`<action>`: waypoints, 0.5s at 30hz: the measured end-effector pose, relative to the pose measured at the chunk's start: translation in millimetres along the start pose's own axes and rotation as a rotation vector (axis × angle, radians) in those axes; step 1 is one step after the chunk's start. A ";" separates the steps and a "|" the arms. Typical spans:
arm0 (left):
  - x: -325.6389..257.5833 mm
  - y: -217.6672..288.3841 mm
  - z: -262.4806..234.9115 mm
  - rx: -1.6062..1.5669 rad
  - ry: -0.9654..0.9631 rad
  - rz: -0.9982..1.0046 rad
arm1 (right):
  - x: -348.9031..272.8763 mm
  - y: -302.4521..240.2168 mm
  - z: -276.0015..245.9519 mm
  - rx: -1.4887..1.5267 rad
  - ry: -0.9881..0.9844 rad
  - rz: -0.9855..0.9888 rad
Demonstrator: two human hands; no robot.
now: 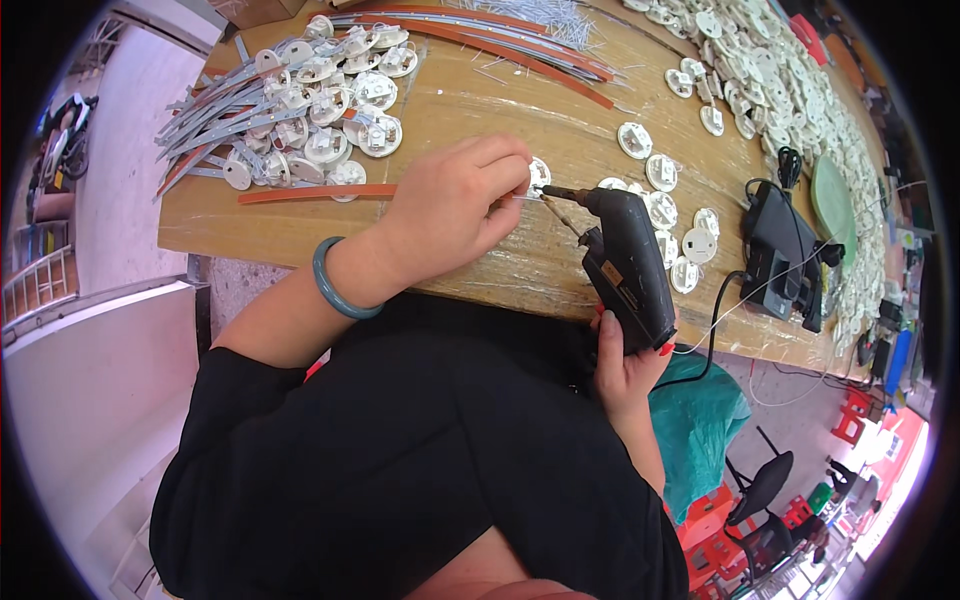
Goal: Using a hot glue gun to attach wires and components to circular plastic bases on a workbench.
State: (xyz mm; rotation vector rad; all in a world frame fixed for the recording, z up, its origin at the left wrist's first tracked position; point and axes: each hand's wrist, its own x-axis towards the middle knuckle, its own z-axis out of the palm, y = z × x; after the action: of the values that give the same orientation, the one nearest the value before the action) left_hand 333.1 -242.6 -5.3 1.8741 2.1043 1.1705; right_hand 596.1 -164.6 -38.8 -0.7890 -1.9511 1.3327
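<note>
My left hand (455, 200), with a grey-blue bangle on its wrist, is closed in a pinch at the table's near side. A thin white wire (522, 197) shows at its fingertips. Just beyond them a small round white disc (540, 173) lies partly hidden. My right hand (628, 365) is wrapped round the handle of a black soldering gun (632, 265), whose tip points left and meets the disc beside my left fingers. An orange strip (310, 195) lies on the table and passes behind my left wrist; whether my hand touches it cannot be told.
Left, discs with grey and orange strips (325, 105) form a heap. Short white wires (545, 18) lie scattered at the back. Several discs (662, 172) sit right of the gun, before a large disc pile (770, 80). A black power unit (775, 250) with cables stands near a green plate (832, 200).
</note>
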 end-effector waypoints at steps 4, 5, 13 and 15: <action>-0.3 -1.1 1.1 -0.002 0.011 0.009 | -0.3 1.4 -0.5 -0.040 -0.003 -0.023; -0.2 -1.1 0.8 0.000 0.003 0.004 | 0.0 1.4 0.0 -0.029 -0.002 -0.024; -0.5 -1.2 0.9 0.011 -0.002 0.005 | -0.9 0.2 0.4 -0.034 -0.012 -0.046; -0.1 -1.4 0.7 0.013 -0.008 0.007 | -1.2 0.6 0.0 -0.036 -0.011 -0.044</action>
State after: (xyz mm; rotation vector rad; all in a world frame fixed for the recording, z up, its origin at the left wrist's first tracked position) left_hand 332.4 -242.3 -6.7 1.8892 2.1079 1.1516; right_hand 596.9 -165.3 -39.6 -0.7527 -1.9946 1.2820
